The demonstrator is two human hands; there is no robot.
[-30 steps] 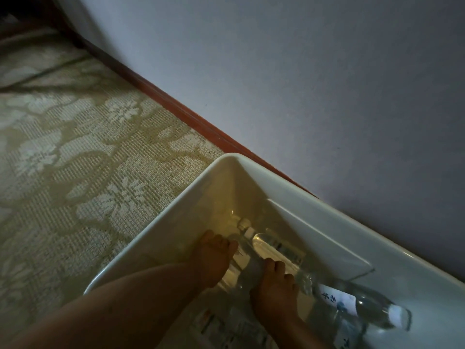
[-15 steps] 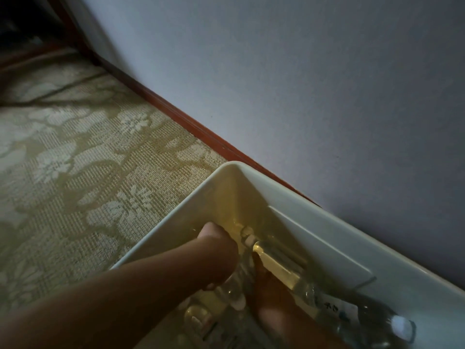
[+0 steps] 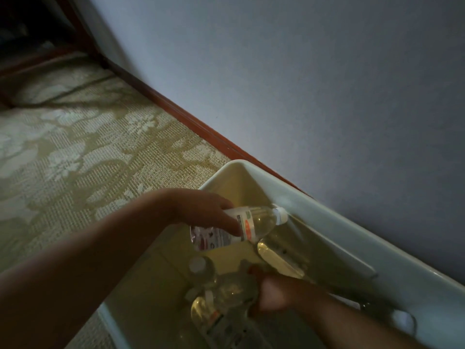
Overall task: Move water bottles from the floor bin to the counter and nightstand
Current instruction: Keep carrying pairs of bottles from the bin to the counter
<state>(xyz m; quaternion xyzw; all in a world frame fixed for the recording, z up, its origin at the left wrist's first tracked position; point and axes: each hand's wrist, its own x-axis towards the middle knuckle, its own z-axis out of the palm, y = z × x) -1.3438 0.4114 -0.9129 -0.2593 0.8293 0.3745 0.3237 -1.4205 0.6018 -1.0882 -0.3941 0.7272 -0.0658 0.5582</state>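
Across the upper right of the frame runs a plain pale grey-blue wall (image 3: 314, 84), met along its foot by a reddish-brown wooden skirting board (image 3: 201, 127) that slants from upper left to centre right. Filling the left side lies a beige woven carpet with pale flower patterns (image 3: 75, 152). Lower right, against the skirting, stands a large off-white rectangular plastic bin (image 3: 327, 238) on the carpet, its near corner at centre frame. Inside it, towards the bottom centre, lie several clear plastic water bottles (image 3: 203, 308), dim and partly overlapping. At centre, raised above the bin's inside, a clear water bottle with a white cap and a white label marked red and green (image 3: 254, 225) lies tilted, cap pointing right. The left hand (image 3: 201, 210) grips it round the labelled middle. The right hand (image 3: 274, 293), low in the bin, has its fingers curled down among the lying bottles; what they clasp is too dark to tell.
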